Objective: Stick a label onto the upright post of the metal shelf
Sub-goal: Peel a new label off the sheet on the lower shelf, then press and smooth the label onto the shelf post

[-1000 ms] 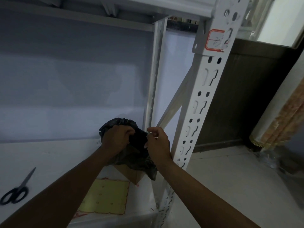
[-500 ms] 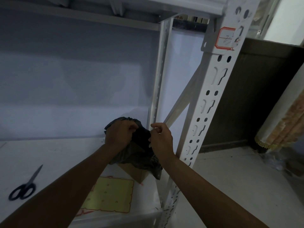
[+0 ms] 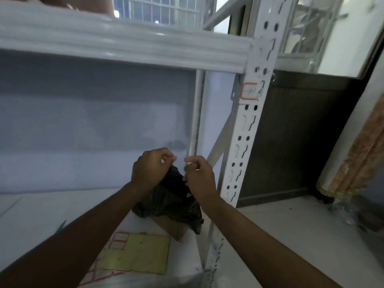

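Observation:
The white perforated upright post (image 3: 243,142) rises at centre right. A red-bordered label (image 3: 250,91) sits on it just below the shelf beam (image 3: 124,46). My left hand (image 3: 152,167) and right hand (image 3: 199,177) are close together left of the post, over a crumpled black bag (image 3: 170,204). The bag hangs from under both hands. Each thumb and forefinger is pinched, and something pale shows at the tips; I cannot tell what it is. A yellow sheet of red-bordered labels (image 3: 135,254) lies on the lower shelf (image 3: 31,215).
A brown cardboard piece (image 3: 172,227) lies under the bag. A blue tip (image 3: 61,226) shows beside my left forearm. A rear post (image 3: 195,113) and a diagonal brace (image 3: 218,146) stand behind my hands. Right of the shelf are a dark panel (image 3: 301,142) and a rolled mat (image 3: 353,154).
The view has tilted upward, so the shelf beam and a window now show. My hands have risen a little from the bag and their fingertips are pinched closer.

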